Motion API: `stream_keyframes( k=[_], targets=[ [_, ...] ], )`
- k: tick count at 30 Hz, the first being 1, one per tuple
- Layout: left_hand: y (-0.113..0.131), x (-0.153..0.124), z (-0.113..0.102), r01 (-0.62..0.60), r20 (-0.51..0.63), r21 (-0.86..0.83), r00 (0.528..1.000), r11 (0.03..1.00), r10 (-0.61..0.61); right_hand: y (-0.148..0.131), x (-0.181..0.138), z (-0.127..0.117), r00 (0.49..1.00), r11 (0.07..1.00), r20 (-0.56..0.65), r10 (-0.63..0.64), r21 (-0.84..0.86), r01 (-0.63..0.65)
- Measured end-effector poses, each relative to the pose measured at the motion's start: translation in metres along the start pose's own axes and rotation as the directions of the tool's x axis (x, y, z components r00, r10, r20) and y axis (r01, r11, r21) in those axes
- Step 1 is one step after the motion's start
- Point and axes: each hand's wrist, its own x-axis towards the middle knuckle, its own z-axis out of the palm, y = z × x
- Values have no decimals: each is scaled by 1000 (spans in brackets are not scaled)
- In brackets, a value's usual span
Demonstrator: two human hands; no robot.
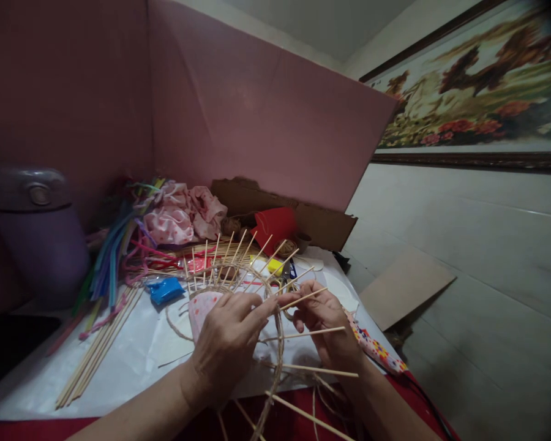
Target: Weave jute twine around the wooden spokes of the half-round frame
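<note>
A round basket frame of thin wooden sticks (319,370) stands out in a ring, with brown jute twine (280,349) woven around it. A pink dotted fabric piece (202,311) shows inside the ring, partly behind my left hand. My left hand (227,340) is closed on the frame's right side, its fingers pinching near the base of one stick. Facing it, my right hand (324,321) has its fingertips pinched at the twine beside that same stick; the fingers hide most of the strand. Loose twine hangs below my right hand. Scissors (284,285) lie behind the frame.
Loose sticks (103,349) and a blue packet (165,290) lie on the left of the white table cover (133,367). Behind are colourful pipe cleaners (112,257), pink cloth (174,214), red paper (275,226) and cardboard (330,229). A purple bin-like container (39,245) stands far left.
</note>
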Motion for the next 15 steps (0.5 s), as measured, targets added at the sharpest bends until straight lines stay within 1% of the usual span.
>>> stream_keyframes(
  k=[5,10,15],
  targets=[
    [0,-1,0,-7,-5,4,1000,1000,7,2,1,-2,1000,999,16,18,27,-19],
    [-1,-1,2,-4,-25,-17,1000,1000,4,2,1,-3,1000,1000,12,6,-11,-6],
    [-1,-1,2,-3,-19,-29,1000,1000,2,1,0,-2,1000,1000,14,-1,-25,2]
  ],
)
